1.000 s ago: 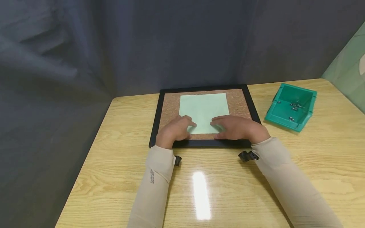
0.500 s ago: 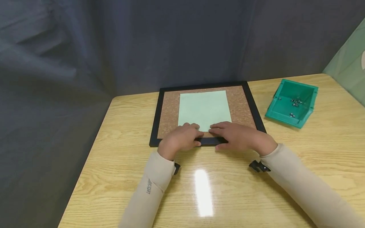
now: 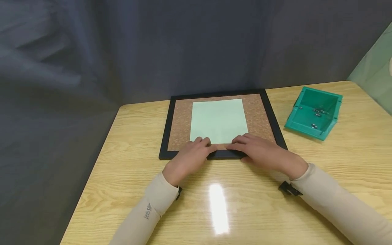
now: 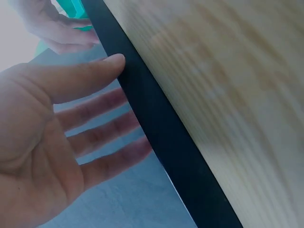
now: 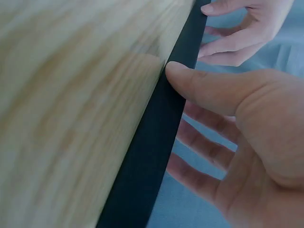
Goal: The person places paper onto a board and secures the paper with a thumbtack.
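Both hands have slid toward the near side since a second ago: back then they were over the lower part of the paper, now they're at the front edge of the board. Left hand [image 3: 191, 156] and right hand [image 3: 265, 152] each pinch the black frame [image 3: 225, 154] — thumb pressed to the outer side, other fingers reaching over the rim, spread only a little wider than the rim itself. Wrist views show that thumb contact pretty clearly on both, but I can't tell how hard either one is squeezing.

Corkboard [image 3: 180, 127] is lying on the desk [image 3: 245, 211] with its far edge by the dark curtain [image 3: 196, 44], and it looks to be in the same spot as before. Pale green paper [image 3: 218, 119] hasn't noticeably shifted either — it's around the middle of the cork, with a few knuckles overlapping its near corners. Off to the right, well apart from the hands, the green bin [image 3: 303, 117] has a few small shiny bits [image 3: 318, 112] in it, same as earlier.
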Demonstrator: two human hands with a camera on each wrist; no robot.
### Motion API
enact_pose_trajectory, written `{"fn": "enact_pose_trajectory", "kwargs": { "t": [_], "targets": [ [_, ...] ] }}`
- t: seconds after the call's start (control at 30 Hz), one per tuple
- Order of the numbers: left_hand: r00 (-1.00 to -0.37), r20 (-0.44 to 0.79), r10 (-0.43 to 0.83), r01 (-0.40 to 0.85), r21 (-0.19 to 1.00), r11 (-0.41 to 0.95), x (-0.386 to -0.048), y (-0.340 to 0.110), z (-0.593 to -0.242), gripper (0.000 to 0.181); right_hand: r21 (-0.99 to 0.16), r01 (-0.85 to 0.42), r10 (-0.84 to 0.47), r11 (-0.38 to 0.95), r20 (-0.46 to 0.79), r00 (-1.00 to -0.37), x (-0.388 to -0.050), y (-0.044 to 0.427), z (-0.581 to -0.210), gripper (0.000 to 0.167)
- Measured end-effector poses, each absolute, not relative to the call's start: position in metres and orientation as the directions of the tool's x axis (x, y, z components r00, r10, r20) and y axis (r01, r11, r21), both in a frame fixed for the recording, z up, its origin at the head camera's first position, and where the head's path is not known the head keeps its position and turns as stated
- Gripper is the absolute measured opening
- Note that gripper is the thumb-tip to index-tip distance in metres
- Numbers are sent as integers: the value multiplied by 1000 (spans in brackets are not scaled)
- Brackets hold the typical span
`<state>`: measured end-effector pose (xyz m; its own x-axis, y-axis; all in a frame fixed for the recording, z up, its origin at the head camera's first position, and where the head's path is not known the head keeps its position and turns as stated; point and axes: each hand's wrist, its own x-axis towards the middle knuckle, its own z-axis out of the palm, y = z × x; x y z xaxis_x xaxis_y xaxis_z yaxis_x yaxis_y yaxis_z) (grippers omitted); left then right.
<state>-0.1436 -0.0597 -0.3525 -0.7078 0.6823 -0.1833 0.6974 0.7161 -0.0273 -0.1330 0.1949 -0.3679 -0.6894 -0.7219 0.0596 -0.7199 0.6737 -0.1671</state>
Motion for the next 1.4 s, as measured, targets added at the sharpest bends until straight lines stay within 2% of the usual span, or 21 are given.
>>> {"fn": "enact_pose_trajectory", "kwargs": {
  "t": [0.2,0.43,0.67,0.87,1.1,1.4],
  "targets": [
    [-700,-136,701,711,-50,701,-145,-71,-354,41,-161,-726,-726,669,71,-685,-134,194,-370,48],
    [-687,-119,717,726,-61,685,-146,-73,-355,41,-194,-676,-684,711,33,-728,-131,197,-361,35],
    [-713,-102,694,700,-41,713,-144,-73,-355,34,-174,-660,-669,731,9,-743,-128,198,-359,34],
    [-731,-118,672,678,-16,735,-142,-75,-356,32,-167,-665,-676,728,-12,-737,-126,198,-357,35],
    [-710,-133,692,700,-28,713,-140,-77,-353,35,-198,-652,-673,732,-57,-738,-123,197,-352,36],
    [-710,-224,668,689,-18,725,-136,-74,-344,32,-214,-661,-690,719,-107,-716,-120,194,-348,35]
  ]
}}
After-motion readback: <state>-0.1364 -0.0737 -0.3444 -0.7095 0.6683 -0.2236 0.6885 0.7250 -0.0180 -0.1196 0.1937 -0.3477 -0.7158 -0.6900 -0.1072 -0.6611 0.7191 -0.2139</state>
